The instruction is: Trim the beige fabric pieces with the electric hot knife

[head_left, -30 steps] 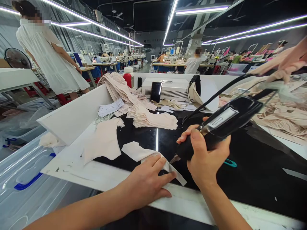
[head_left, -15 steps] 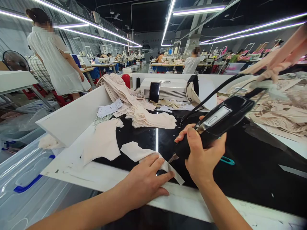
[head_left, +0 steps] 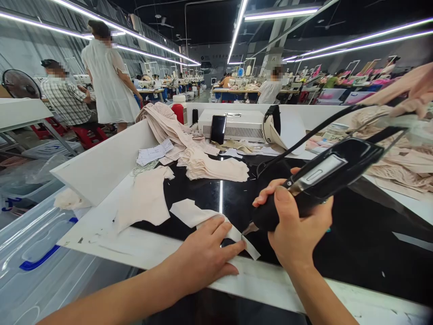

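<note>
My left hand (head_left: 213,253) lies with fingers stretched out, pressing a pale fabric strip (head_left: 189,213) against the black tabletop (head_left: 206,189). The strip runs under my fingers and emerges on their right. My right hand (head_left: 297,225) is wrapped around a black corded hand tool (head_left: 314,174) with a narrow metal tip (head_left: 250,228). That tip meets the strip just right of my left fingertips. A larger pale fabric piece (head_left: 147,196) lies flat to the left, and a stack of cut fabric pieces (head_left: 216,164) is beyond it.
A twisted cloth tie (head_left: 399,90) hangs at the tool's rear beside its black cable (head_left: 304,137). Behind stand a phone (head_left: 218,129) and a white vented box (head_left: 243,126). Heaped fabric (head_left: 399,158) lies right; a white panel (head_left: 108,164) borders the left. Several people are farther back.
The hand tool and my right hand have shifted right and slightly down, the tip moving along the strip. My left hand stays put. A person in white has walked right in the background.
</note>
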The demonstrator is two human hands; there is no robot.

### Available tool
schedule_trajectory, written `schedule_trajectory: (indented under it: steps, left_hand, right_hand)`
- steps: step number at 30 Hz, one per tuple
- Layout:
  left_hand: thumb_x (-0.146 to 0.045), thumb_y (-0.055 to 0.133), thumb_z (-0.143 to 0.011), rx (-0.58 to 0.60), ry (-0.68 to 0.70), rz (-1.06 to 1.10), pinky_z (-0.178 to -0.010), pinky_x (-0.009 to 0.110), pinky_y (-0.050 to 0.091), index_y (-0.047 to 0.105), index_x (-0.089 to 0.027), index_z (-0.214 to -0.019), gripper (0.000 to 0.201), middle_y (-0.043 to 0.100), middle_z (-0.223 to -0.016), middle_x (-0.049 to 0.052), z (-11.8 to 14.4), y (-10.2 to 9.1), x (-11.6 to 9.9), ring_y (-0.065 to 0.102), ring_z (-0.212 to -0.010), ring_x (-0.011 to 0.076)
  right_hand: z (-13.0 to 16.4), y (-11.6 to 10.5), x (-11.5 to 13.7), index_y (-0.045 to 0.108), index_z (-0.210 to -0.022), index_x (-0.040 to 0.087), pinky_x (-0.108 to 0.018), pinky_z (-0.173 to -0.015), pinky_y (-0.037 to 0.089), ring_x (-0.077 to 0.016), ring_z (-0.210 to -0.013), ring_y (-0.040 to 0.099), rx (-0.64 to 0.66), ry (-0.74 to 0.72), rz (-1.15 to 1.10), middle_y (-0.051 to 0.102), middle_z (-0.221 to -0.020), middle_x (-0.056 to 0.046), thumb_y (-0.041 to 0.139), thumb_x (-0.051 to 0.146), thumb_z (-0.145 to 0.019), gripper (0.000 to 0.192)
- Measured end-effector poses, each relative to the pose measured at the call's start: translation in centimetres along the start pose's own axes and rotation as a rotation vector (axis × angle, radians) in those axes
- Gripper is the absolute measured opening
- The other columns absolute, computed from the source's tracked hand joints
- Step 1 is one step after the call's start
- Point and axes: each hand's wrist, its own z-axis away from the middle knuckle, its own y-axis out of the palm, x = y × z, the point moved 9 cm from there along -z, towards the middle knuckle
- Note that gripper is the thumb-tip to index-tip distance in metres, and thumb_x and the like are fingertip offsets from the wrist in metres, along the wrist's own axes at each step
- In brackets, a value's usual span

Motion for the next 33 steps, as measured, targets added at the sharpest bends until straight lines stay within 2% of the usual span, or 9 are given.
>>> schedule_trajectory:
  steps: [4,14,19,24,26,33]
  left_hand:
    - [-0.057,0.093,-0.105,0.020,-0.004,0.016,-0.128,0.059,0.064,0.076,-0.018,-0.153,0.064,0.076,-0.150,0.025,0.1,0.3,0.2,0.074,-0.148,0.0432]
    - [-0.056,0.090,-0.108,0.038,-0.015,0.028,-0.131,0.059,0.061,0.075,-0.020,-0.158,0.063,0.075,-0.155,0.023,0.2,0.7,0.2,0.071,-0.152,0.0419]
    - [-0.057,0.082,-0.114,0.025,-0.011,0.065,-0.132,0.059,0.060,0.074,-0.020,-0.160,0.060,0.074,-0.154,0.022,0.5,0.4,0.5,0.070,-0.153,0.0413]
    - [-0.052,0.071,-0.122,0.020,-0.097,0.250,-0.123,0.047,0.067,0.070,-0.018,-0.164,0.054,0.071,-0.154,0.022,0.9,0.3,1.9,0.075,-0.143,0.0341]
    - [-0.050,0.069,-0.123,0.036,-0.124,0.300,-0.121,0.046,0.068,0.069,-0.018,-0.166,0.053,0.069,-0.157,0.023,0.9,0.5,2.4,0.075,-0.140,0.0329]
    - [-0.050,0.069,-0.123,0.046,-0.117,0.281,-0.124,0.050,0.067,0.076,-0.017,-0.156,0.047,0.072,-0.154,0.023,1.0,0.8,2.5,0.074,-0.144,0.0353]
  right_hand:
    - [-0.1,0.4,0.2,0.066,-0.114,0.027,-0.031,-0.061,0.066,-0.0157,-0.061,0.071,0.014,-0.019,0.022,0.078,-0.085,0.007,0.102,0.047,-0.098,0.044]
    - [-0.4,1.3,-0.7,0.066,-0.113,0.027,-0.030,-0.061,0.066,-0.0132,-0.058,0.071,0.009,0.009,0.012,0.077,-0.085,0.009,0.103,0.052,-0.094,0.049]
    - [-0.3,1.3,-0.4,0.065,-0.113,0.027,-0.031,-0.060,0.065,-0.0140,-0.058,0.071,0.003,0.000,0.049,0.077,-0.085,0.008,0.102,0.052,-0.095,0.048]
    - [0.2,1.0,-0.1,0.064,-0.113,0.027,-0.032,-0.059,0.065,-0.0160,-0.060,0.072,0.009,0.004,0.034,0.078,-0.085,0.007,0.104,0.051,-0.094,0.050]
    - [0.4,0.9,0.0,0.064,-0.113,0.027,-0.032,-0.057,0.064,-0.0165,-0.061,0.073,0.009,0.008,0.036,0.077,-0.086,0.007,0.104,0.051,-0.094,0.050]
    - [0.7,0.9,0.2,0.064,-0.113,0.027,-0.031,-0.053,0.063,-0.0166,-0.058,0.073,-0.001,0.018,0.022,0.078,-0.085,0.007,0.106,0.050,-0.092,0.052]
